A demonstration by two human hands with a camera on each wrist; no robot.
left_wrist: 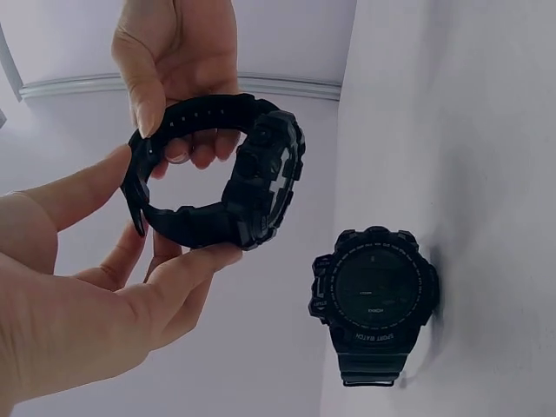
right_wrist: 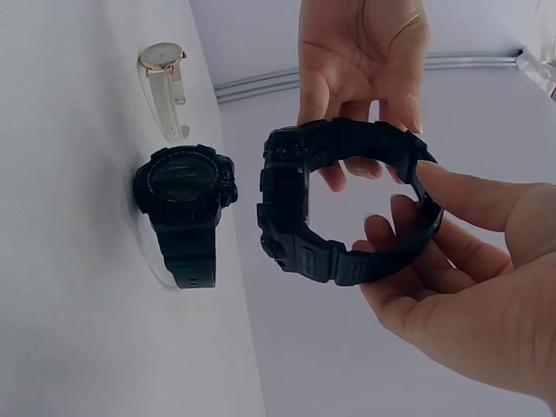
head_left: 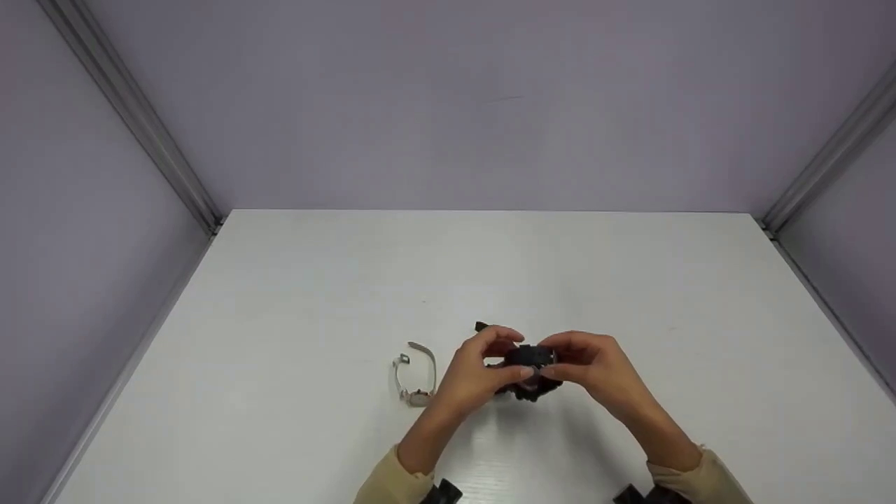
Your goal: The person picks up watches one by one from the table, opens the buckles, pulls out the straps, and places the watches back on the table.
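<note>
Both hands hold one black sport watch [head_left: 530,356] a little above the white table [head_left: 630,280]. My left hand [head_left: 502,364] pinches its strap from the left, and my right hand [head_left: 561,361] grips the strap from the right. In the left wrist view the held watch [left_wrist: 256,174] has its strap closed in a loop, and fingers [left_wrist: 187,269] support it from below. A second black sport watch [left_wrist: 375,291] lies on the table just under the hands, face up, also seen in the right wrist view [right_wrist: 184,187].
A pale watch with a light strap [head_left: 414,374] lies on the table left of my left hand, and shows beside the second black watch as the pale watch [right_wrist: 165,65]. Purple walls with metal corner rails [head_left: 133,112] enclose the table.
</note>
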